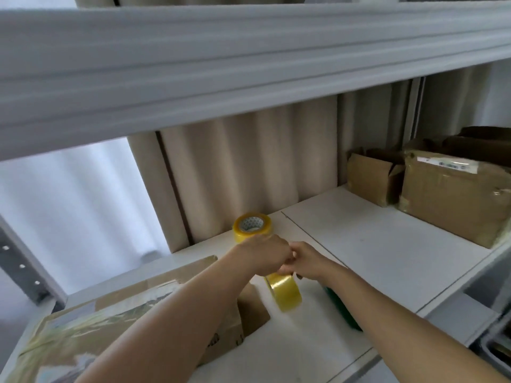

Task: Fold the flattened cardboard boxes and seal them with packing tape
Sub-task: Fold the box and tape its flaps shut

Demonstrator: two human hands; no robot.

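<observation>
Glossy yellow tape roll (284, 293) pinched by both hands' fingers (286, 268).

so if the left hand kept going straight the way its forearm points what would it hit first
Probably the second yellow tape roll lying flat on the shelf just beyond the left hand; behind it hangs the beige curtain. Depth is unclear from this one view.
</observation>
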